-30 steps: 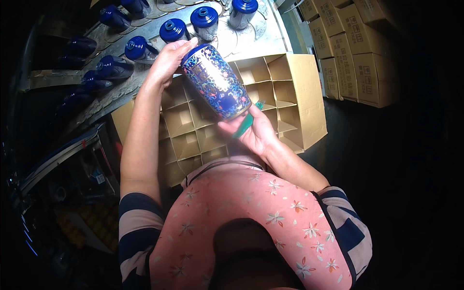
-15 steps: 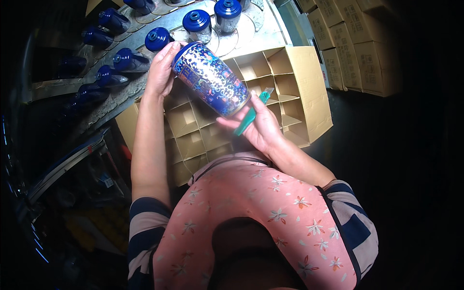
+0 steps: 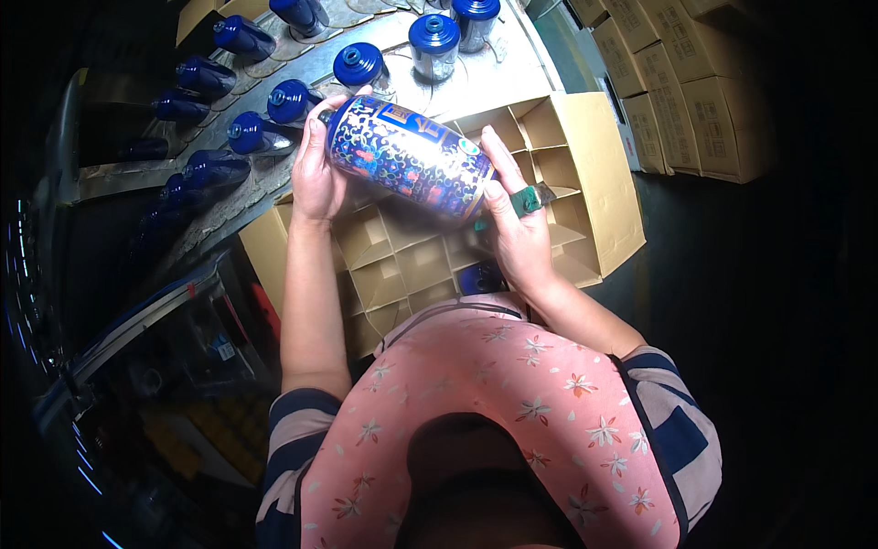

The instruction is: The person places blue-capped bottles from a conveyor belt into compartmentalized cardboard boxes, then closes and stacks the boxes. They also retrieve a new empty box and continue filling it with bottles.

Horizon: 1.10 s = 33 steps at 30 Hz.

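Bottle point(image 3: 409, 157), blue-patterned, tilted, upper centre of frame. I see left hand point(image 3: 316, 178) clamped on its left end, right hand point(image 3: 523, 245) gripping the other plus green tool point(image 3: 526, 200); divided carton point(image 3: 599, 178) below.

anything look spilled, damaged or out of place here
No spill or damage stands out. Mildly odd: a slim green object is tucked in the right hand while that hand also supports the glossy blue patterned cylindrical container, perhaps deliberately.

Between the fingers point(image 3: 501, 157), the patterned container point(image 3: 407, 156) is gleaming smooth and glossy; below them, the divided carton point(image 3: 599, 174) is showing matt cardboard; beyond their tips, blue lids point(image 3: 434, 33) are shining glossily.
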Each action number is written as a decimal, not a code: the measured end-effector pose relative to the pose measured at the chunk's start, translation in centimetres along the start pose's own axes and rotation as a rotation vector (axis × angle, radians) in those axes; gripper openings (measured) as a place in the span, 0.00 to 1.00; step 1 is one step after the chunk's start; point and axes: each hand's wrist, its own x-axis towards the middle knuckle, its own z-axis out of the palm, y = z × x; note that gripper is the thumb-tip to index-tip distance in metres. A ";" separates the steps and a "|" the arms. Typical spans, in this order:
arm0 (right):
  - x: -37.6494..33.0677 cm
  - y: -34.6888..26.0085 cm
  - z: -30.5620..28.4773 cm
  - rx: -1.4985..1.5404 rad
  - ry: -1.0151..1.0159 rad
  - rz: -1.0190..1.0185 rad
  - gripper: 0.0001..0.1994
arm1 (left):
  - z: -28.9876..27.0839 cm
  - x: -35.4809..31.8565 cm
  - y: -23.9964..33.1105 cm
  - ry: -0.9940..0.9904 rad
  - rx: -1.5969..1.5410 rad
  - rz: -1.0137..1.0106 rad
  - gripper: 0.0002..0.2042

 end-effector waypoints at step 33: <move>-0.4 -1.0 0.5 0.366 -0.041 0.583 0.36 | -2.9 -2.2 -0.7 0.058 -0.152 0.272 0.18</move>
